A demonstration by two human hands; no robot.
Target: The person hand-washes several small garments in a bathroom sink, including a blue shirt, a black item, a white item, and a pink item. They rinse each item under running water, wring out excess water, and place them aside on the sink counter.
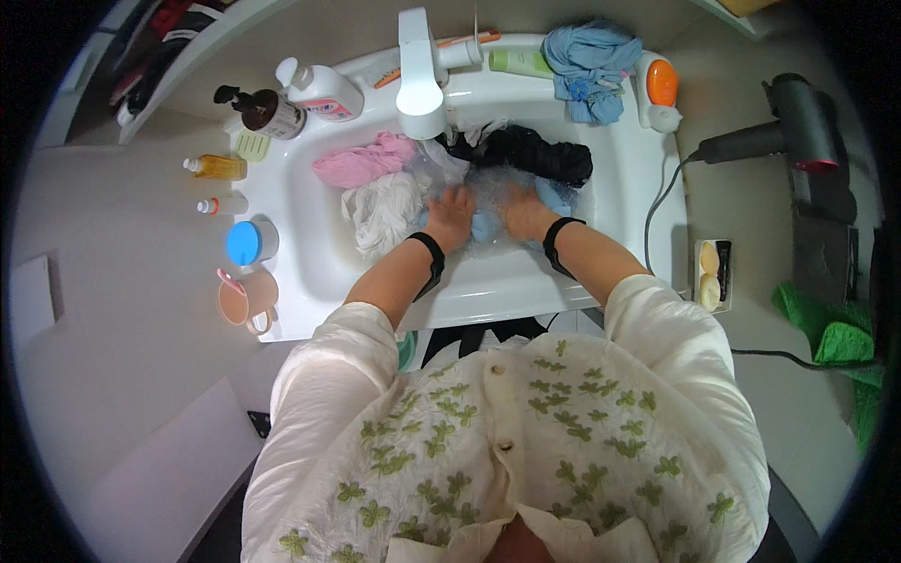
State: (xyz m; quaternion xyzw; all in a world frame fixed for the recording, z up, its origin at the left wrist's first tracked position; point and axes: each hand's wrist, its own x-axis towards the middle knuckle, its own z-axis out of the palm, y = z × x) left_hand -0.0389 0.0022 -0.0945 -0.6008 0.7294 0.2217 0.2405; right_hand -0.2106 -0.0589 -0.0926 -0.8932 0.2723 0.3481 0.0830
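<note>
My left hand (451, 213) presses down on a wet light-blue cloth (486, 226) in the soapy water of a white washbasin (303, 204). Beside it, my right hand (526, 213) reaches into the suds over the same cloth. Foam hides the fingertips of both, so their grip on the cloth does not show. A white cloth (386, 211) and a pink cloth (366, 162) lie bunched to the left of my hands. Behind them, a black garment (538, 153) sits half in the water, below the white faucet (420, 84).
Pump bottles (327, 91), a blue-lidded jar (245, 243) and a pink mug (246, 299) line the basin's left rim. A blue cloth bundle (590, 67), a green tube (519, 63) and an orange-and-white bottle (660, 91) occupy the back right. A corded hair dryer (802, 127) hangs at right.
</note>
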